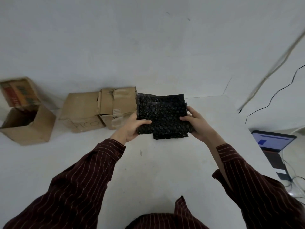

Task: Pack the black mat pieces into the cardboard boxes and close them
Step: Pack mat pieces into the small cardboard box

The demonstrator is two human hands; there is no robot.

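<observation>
Right now both hands grip a stack of black mat pieces (pixel 162 115) above the table (pixel 165 162), left hand (pixel 132 128) and right hand (pixel 197 124) on opposite edges. Next, probably, it goes into the open box (pixel 27 128) at far left; the middle boxes (pixel 99 109) look shut.

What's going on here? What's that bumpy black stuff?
A person is holding a stack of black mat pieces over the white table, left hand gripping one side and right hand the other. The stack is not in a box yet. An open cardboard box stands at the far left. A big worn box and a smaller box sit right beside the mats.
</observation>
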